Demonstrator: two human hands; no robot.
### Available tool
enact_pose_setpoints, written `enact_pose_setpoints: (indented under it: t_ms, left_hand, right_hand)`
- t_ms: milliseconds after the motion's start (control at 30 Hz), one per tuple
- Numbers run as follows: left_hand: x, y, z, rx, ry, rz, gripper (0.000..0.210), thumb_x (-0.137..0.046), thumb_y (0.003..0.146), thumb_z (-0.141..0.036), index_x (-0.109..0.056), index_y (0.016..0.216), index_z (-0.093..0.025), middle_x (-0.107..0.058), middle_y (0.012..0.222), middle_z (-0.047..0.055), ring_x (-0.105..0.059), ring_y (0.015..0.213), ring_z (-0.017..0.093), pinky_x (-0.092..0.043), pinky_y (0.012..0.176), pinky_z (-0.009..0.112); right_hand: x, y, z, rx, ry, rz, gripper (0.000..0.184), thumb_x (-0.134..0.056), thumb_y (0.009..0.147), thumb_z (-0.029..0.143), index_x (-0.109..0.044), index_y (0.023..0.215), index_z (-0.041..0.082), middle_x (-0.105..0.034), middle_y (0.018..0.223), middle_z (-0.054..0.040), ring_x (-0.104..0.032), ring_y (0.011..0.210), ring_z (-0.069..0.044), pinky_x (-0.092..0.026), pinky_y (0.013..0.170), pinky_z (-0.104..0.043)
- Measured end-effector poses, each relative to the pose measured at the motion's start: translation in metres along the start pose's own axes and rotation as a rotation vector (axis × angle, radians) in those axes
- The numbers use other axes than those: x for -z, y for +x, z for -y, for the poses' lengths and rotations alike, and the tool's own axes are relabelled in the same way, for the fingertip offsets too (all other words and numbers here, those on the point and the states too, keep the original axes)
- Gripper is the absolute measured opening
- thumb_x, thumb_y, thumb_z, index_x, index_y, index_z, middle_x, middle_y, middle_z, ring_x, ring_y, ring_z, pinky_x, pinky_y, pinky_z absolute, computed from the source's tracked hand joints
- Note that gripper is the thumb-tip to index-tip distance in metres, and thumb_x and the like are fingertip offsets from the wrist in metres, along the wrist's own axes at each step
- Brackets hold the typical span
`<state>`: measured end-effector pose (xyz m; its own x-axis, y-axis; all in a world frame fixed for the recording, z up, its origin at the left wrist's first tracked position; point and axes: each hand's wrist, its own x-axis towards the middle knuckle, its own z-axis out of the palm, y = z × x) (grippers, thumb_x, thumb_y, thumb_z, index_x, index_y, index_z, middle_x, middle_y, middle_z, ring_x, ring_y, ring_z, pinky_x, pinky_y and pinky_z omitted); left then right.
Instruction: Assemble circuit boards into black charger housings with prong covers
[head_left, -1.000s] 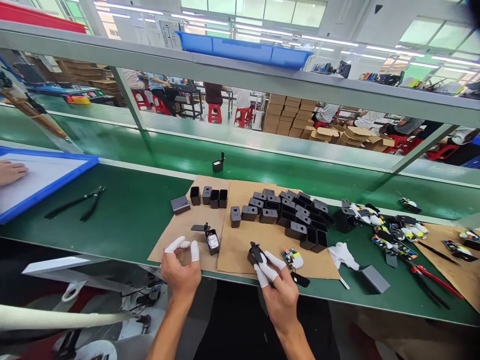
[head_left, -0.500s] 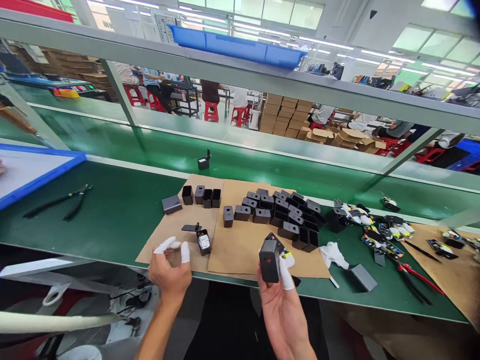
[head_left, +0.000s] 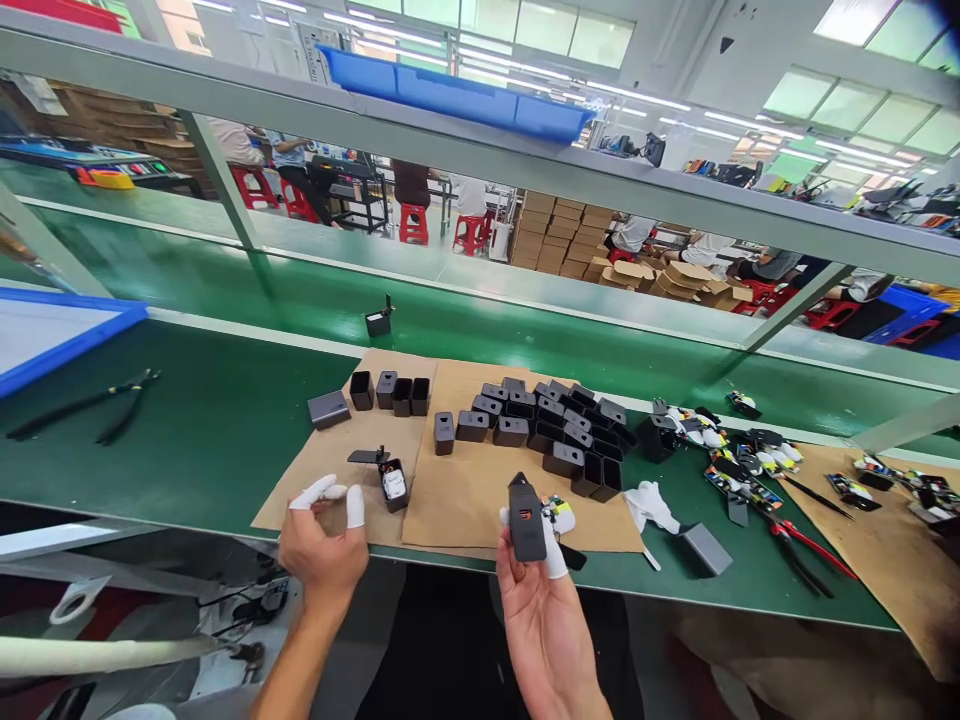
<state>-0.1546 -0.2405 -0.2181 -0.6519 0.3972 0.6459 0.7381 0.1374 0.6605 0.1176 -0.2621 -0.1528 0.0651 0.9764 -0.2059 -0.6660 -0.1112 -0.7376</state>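
My right hand (head_left: 541, 610), near the front edge of the bench, grips a black charger housing (head_left: 527, 535) with an orange port showing in its face. White finger covers sit on fingertips of both hands. Nothing is between the fingers of my left hand (head_left: 324, 540), whose thumb and index finger are curved apart over the cardboard (head_left: 330, 480). Just right of it stands an open black housing (head_left: 394, 485) with white and orange parts inside and a flap at its top. Behind the held housing lies a circuit board (head_left: 559, 513) with a white block, partly hidden.
Several black housings (head_left: 511, 431) crowd the cardboard's middle. Farther right are a pile of circuit boards (head_left: 739, 455), a crumpled white cloth (head_left: 651, 506), a dark grey case (head_left: 703, 550) and red-handled pliers (head_left: 806, 560). Black pliers (head_left: 86, 405) lie left. A shelf beam (head_left: 465, 135) crosses above.
My right hand has tilted the charger housing, so its port face is turned more squarely to me. My left hand keeps its pose. The whole view has shifted slightly.
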Motion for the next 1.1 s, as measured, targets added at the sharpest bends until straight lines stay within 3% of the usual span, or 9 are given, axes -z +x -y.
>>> enact_pose_setpoints:
  t_ms: [100,167,267,333,400,533,633,833,1100]
  left_hand:
    - [0.014,-0.004,-0.012,-0.045,-0.079,-0.028,0.030,-0.072,0.097,-0.044,-0.067,0.115,-0.020,-0.071,0.097,0.007,-0.070,0.088,0.026,-0.058,0.092,0.046]
    - [0.034,-0.015,-0.036,-0.119,-0.147,-0.003,0.028,-0.072,0.097,-0.042,-0.064,0.117,-0.023,-0.070,0.099,0.006,-0.072,0.091,0.027,-0.061,0.091,0.047]
    - [0.067,-0.042,-0.090,-0.324,-0.289,0.328,0.061,-0.084,0.090,-0.032,-0.058,0.145,-0.029,-0.071,0.122,0.012,-0.074,0.110,0.032,-0.065,0.096,0.050]
    - [0.079,-0.058,-0.123,-0.342,-0.281,0.454,0.084,-0.085,0.088,-0.035,-0.047,0.163,-0.027,-0.067,0.138,0.019,-0.072,0.124,0.037,-0.067,0.097,0.053]
    - [0.080,-0.067,-0.142,-0.316,-0.275,0.570,0.077,-0.076,0.091,-0.025,-0.048,0.162,-0.028,-0.068,0.140,0.018,-0.073,0.126,0.036,-0.068,0.099,0.051]
    - [0.069,-0.064,-0.143,-0.306,-0.359,0.789,0.069,-0.064,0.086,-0.005,-0.055,0.150,-0.029,-0.075,0.129,0.012,-0.078,0.118,0.031,-0.069,0.098,0.045]
    - [0.067,-0.061,-0.135,-0.382,-0.359,0.877,0.079,-0.063,0.080,-0.001,-0.055,0.153,-0.030,-0.075,0.132,0.012,-0.077,0.122,0.032,-0.069,0.102,0.048]
    - [0.065,-0.060,-0.141,-0.505,-0.347,0.906,0.077,-0.064,0.076,0.002,-0.059,0.145,-0.029,-0.075,0.124,0.009,-0.078,0.112,0.031,-0.070,0.094,0.045]
    - [0.044,-0.053,-0.151,-0.502,-0.315,0.965,0.058,-0.067,0.079,0.001,-0.069,0.129,-0.028,-0.074,0.115,0.007,-0.075,0.104,0.029,-0.068,0.087,0.043]
  right_hand:
    - [0.001,0.000,0.000,0.185,-0.224,-0.090,0.042,-0.078,0.101,0.052,-0.076,0.136,0.029,-0.083,0.134,-0.0111,-0.083,0.121,-0.029,-0.074,0.099,-0.047]
    - [0.003,-0.003,0.001,0.322,-0.367,-0.122,0.042,-0.086,0.097,0.046,-0.076,0.131,0.026,-0.083,0.132,-0.0123,-0.083,0.120,-0.028,-0.073,0.098,-0.041]
    - [0.010,-0.015,-0.006,0.435,-0.501,-0.084,0.038,-0.090,0.093,0.041,-0.076,0.122,0.021,-0.085,0.118,-0.0138,-0.085,0.110,-0.028,-0.073,0.095,-0.040]
    - [0.015,-0.025,-0.015,0.435,-0.546,-0.029,0.034,-0.091,0.092,0.038,-0.075,0.117,0.022,-0.086,0.109,-0.0120,-0.086,0.099,-0.026,-0.073,0.089,-0.037]
    - [0.020,-0.034,-0.024,0.411,-0.552,0.023,0.035,-0.094,0.089,0.035,-0.072,0.114,0.024,-0.085,0.110,-0.0103,-0.086,0.099,-0.025,-0.073,0.088,-0.035]
    - [0.027,-0.036,-0.020,0.369,-0.554,0.064,0.058,-0.097,0.085,0.034,-0.063,0.132,0.028,-0.080,0.122,-0.0084,-0.082,0.104,-0.023,-0.070,0.093,-0.036]
    - [0.030,-0.025,0.006,0.361,-0.755,0.165,0.071,-0.095,0.085,0.034,-0.062,0.148,0.029,-0.078,0.110,-0.0044,-0.076,0.095,-0.021,-0.067,0.091,-0.035]
    - [0.021,-0.003,0.054,0.339,-0.920,0.411,0.029,-0.080,0.100,0.032,-0.081,0.129,0.028,-0.078,0.102,-0.0025,-0.069,0.084,-0.018,-0.060,0.078,-0.029]
    - [0.027,0.016,0.059,0.298,-0.894,0.393,0.022,-0.075,0.103,0.032,-0.081,0.123,0.026,-0.081,0.106,-0.0028,-0.076,0.092,-0.019,-0.064,0.083,-0.030]
